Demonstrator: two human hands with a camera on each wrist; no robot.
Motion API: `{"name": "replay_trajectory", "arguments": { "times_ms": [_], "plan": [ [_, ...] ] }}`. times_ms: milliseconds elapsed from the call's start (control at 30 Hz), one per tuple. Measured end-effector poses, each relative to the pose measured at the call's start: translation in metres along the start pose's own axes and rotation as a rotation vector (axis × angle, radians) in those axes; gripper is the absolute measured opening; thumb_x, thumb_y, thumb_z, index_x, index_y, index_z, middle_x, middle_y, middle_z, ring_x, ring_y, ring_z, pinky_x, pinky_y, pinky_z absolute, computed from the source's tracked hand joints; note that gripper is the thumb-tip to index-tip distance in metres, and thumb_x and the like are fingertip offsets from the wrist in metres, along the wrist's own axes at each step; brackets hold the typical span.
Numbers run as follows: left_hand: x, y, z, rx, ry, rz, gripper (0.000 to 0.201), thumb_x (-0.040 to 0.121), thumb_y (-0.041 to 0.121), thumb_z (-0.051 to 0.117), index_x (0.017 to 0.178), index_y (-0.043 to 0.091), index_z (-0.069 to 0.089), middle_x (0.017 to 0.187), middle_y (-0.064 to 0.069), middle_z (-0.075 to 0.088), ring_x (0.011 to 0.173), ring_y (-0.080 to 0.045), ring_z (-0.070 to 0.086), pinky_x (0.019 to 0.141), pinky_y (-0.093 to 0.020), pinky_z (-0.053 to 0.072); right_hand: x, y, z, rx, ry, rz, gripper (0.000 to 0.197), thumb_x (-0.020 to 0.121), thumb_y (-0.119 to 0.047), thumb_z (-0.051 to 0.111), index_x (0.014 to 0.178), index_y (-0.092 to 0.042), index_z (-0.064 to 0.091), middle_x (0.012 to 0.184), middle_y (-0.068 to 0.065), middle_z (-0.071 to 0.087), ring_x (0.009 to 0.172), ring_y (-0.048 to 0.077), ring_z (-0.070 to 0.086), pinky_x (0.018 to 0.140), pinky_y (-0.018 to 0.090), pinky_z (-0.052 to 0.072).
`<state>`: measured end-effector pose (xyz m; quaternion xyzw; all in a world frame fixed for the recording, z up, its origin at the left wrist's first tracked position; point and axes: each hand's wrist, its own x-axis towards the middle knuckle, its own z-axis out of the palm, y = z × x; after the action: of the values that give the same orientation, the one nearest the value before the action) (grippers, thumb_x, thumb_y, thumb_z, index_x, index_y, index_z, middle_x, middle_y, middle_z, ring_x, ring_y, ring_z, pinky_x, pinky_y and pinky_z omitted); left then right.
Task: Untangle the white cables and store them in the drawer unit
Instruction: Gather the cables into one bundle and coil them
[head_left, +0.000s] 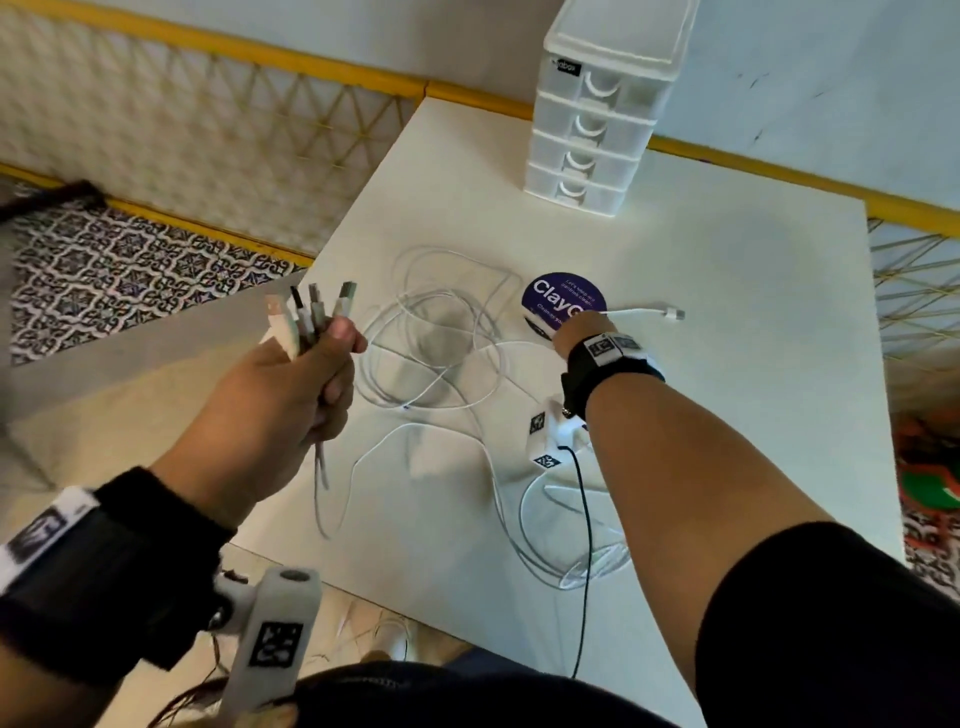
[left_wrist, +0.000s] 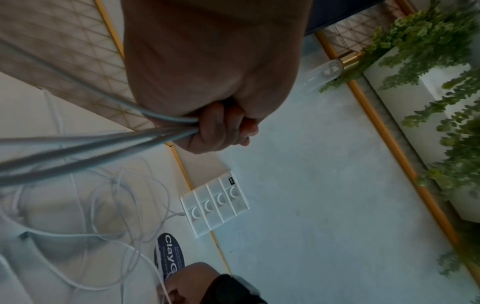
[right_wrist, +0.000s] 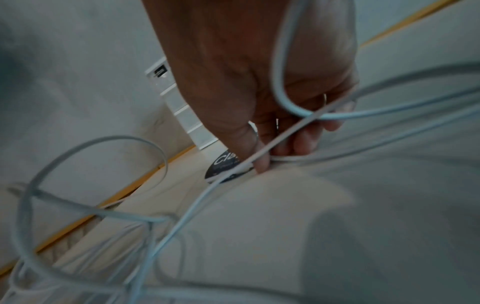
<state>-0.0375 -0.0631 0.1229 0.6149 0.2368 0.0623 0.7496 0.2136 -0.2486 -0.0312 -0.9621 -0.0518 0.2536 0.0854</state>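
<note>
While the four-drawer unit (head_left: 592, 124) is standing closed far on the table (head_left: 727, 364), the left hand (head_left: 291, 395) is gripping USB plugs (head_left: 311, 312); the right hand (right_wrist: 259, 102) is pinching a white cable (right_wrist: 259, 156).

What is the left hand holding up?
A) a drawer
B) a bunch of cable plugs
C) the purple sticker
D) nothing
B: the left hand grips a bunch of white cables in its fist, their plug ends sticking up above the table.
</note>
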Motion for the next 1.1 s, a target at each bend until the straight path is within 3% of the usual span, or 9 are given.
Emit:
{"name": "replay_trajectory", "arguments": {
  "times_ms": [133, 267, 400, 500, 633, 733, 933, 1033, 1100],
  "plan": [
    [-0.006, 0.005, 0.002, -0.008, 0.001, 0.004, 0.021, 0.099, 0.020, 0.047, 0.088, 0.009, 0.060, 0.046, 0.003, 0.029, 0.038, -0.008, 0.020, 0.038, -0.015, 0.017, -0.030, 0.008, -0.012, 0.028, 0.046, -0.068, 0.037, 0.099, -0.016, 0.039, 0.132, -0.006, 0.051, 0.133, 0.013, 0.056, 0.123, 0.031, 0.052, 0.092, 0.028, 0.043],
    [-0.009, 0.014, 0.009, 0.019, 0.003, 0.019, 0.030, 0.103, 0.026, 0.042, 0.094, 0.008, 0.065, 0.049, -0.001, 0.050, 0.041, -0.013, 0.044, 0.040, -0.020, 0.030, -0.081, 0.010, -0.053, 0.430, 0.350, -0.128, 0.022, 0.088, -0.014, 0.054, 0.109, -0.011, 0.058, 0.106, 0.006, 0.067, 0.102, 0.031, 0.060, 0.084, 0.033, 0.047],
    [-0.011, 0.032, 0.020, -0.125, -0.083, 0.029, 0.033, 0.103, 0.030, 0.037, 0.109, 0.011, 0.064, 0.090, -0.008, 0.075, 0.081, -0.020, 0.072, 0.057, -0.022, 0.052, -0.186, -0.011, -0.085, 0.672, 0.433, -0.552, 0.014, 0.086, -0.008, 0.053, 0.084, -0.021, 0.058, 0.079, -0.013, 0.064, 0.075, 0.008, 0.060, 0.066, 0.014, 0.044],
    [-0.013, 0.045, 0.031, -0.256, -0.129, 0.049, 0.035, 0.103, 0.033, 0.035, 0.121, 0.013, 0.058, 0.106, -0.010, 0.074, 0.101, -0.024, 0.071, 0.071, -0.026, 0.057, -0.251, -0.019, -0.072, 0.649, 0.389, -0.776, 0.012, 0.090, -0.015, 0.056, 0.088, -0.027, 0.056, 0.070, -0.005, 0.064, 0.064, 0.012, 0.060, 0.064, 0.028, 0.051],
    [-0.020, 0.055, 0.040, -0.371, -0.162, 0.071, 0.034, 0.103, 0.035, 0.034, 0.127, 0.017, 0.051, 0.112, -0.007, 0.072, 0.103, -0.023, 0.070, 0.081, -0.032, 0.058, -0.272, -0.016, -0.055, 0.542, 0.389, -0.805, 0.010, 0.088, -0.036, 0.046, 0.098, -0.036, 0.049, 0.062, 0.003, 0.062, 0.061, 0.019, 0.061, 0.062, 0.039, 0.052],
    [-0.025, 0.058, 0.042, -0.436, -0.166, 0.049, 0.035, 0.102, 0.035, 0.036, 0.128, 0.018, 0.052, 0.116, -0.003, 0.069, 0.100, -0.021, 0.071, 0.083, -0.037, 0.058, -0.280, -0.014, -0.050, 0.512, 0.375, -0.828, 0.010, 0.091, -0.032, 0.050, 0.095, -0.041, 0.048, 0.065, -0.003, 0.064, 0.063, 0.012, 0.062, 0.064, 0.037, 0.053],
    [-0.039, 0.050, 0.046, -0.248, -0.075, -0.142, 0.040, 0.104, 0.038, 0.037, 0.081, 0.012, 0.058, 0.053, 0.004, 0.057, 0.051, -0.012, 0.065, 0.045, -0.018, 0.047, -0.294, -0.020, -0.071, 0.833, 0.442, -0.684, 0.014, 0.093, -0.010, 0.054, 0.090, -0.023, 0.054, 0.072, -0.008, 0.069, 0.060, 0.005, 0.060, 0.060, 0.026, 0.048],
    [-0.044, 0.045, 0.048, -0.250, -0.182, -0.149, 0.041, 0.105, 0.037, 0.033, 0.097, 0.009, 0.062, 0.077, -0.007, 0.074, 0.071, -0.019, 0.073, 0.061, -0.028, 0.058, -0.303, -0.024, -0.079, 0.756, 0.403, -0.807, 0.013, 0.093, -0.009, 0.055, 0.089, -0.022, 0.054, 0.070, -0.006, 0.067, 0.060, 0.006, 0.059, 0.058, 0.020, 0.046],
    [-0.044, 0.051, 0.047, -0.385, -0.221, -0.092, 0.040, 0.105, 0.035, 0.032, 0.110, 0.007, 0.060, 0.093, -0.010, 0.075, 0.083, -0.022, 0.074, 0.073, -0.033, 0.059, -0.306, -0.025, -0.075, 0.622, 0.295, -0.814, 0.014, 0.093, -0.012, 0.055, 0.086, -0.024, 0.054, 0.069, -0.004, 0.067, 0.058, 0.009, 0.057, 0.059, 0.028, 0.049]
  ]
}}
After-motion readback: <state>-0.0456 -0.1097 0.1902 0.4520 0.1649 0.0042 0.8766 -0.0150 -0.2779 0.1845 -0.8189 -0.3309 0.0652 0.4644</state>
